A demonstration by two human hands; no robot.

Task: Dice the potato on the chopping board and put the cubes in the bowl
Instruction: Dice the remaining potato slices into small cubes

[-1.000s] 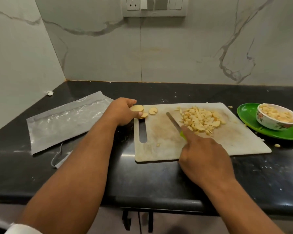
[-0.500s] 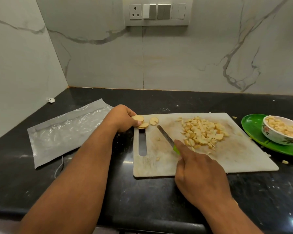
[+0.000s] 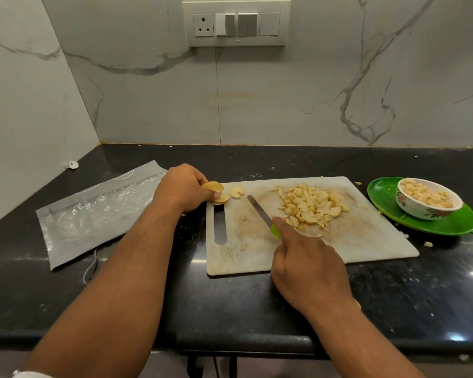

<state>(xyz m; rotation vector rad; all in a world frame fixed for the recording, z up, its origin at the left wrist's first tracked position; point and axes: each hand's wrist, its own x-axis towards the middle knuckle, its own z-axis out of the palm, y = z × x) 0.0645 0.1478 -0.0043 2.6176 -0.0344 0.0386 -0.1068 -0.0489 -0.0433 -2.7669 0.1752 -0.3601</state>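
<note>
Left hand: the left hand [image 3: 182,188] sits at the far left corner of the white rectangular plastic chopping board [image 3: 372,241], fingers curled round a round, pale-yellow potato slice [image 3: 213,186] held just above the board.
Loose slices: a second round potato slice [image 3: 221,199] lies under the fingertips at the top of the board's handle slot; a third notched slice [image 3: 237,191] lies just to its right.
Right hand: the right hand [image 3: 309,268] grips the green-handled knife with a narrow steel blade [image 3: 260,212], index finger stretched along the handle; the blade points away and to the left, over bare board between the slices and the heap.
Diced potato: a heap of pale-yellow potato cubes and strips [image 3: 310,204] covers the far right part of the board; a few stray bits lie near the slot.
Bowl: the white ceramic bowl with a floral pattern [image 3: 421,210], filled with potato cubes, stands on a glossy green oval plate [image 3: 448,225] just right of the board.
Surroundings: black speckled stone countertop [image 3: 230,304]; a flat clear plastic pouch [image 3: 93,211] lies left of the board; a white switch panel with a socket [image 3: 236,23] is mounted on the marble wall.
</note>
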